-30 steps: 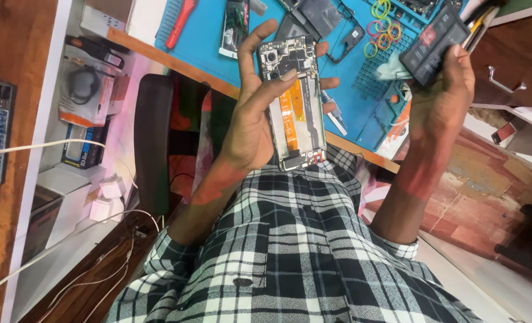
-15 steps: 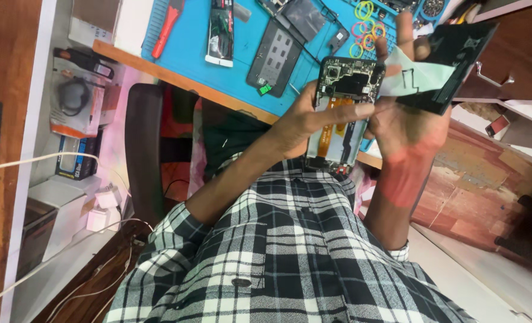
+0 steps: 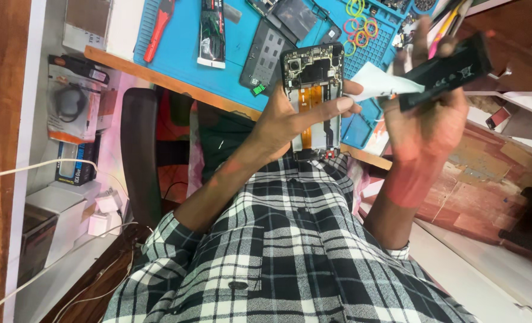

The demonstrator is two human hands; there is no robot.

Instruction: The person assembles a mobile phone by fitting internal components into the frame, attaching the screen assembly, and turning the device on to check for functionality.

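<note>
My left hand (image 3: 284,122) grips an opened phone (image 3: 311,78) with its back off. The board, camera modules and an orange flex cable are exposed, and my thumb lies across its middle. My right hand (image 3: 424,128) holds a black battery (image 3: 442,72) raised just to the right of the phone. A white sheet (image 3: 374,84) hangs from the battery toward the phone. Both hands hover over the desk edge above my checked shirt.
A blue work mat (image 3: 182,57) carries a red-handled tool (image 3: 158,27), a black strip part (image 3: 211,30), a grey back cover (image 3: 266,51) and coloured rubber bands (image 3: 362,27). A black chair (image 3: 140,155) stands on the left, near boxes (image 3: 71,101) and white cables.
The phone has moved right and closer to my right hand. The battery went from far up on the right to beside the phone, and the white sheet now shows between them.
</note>
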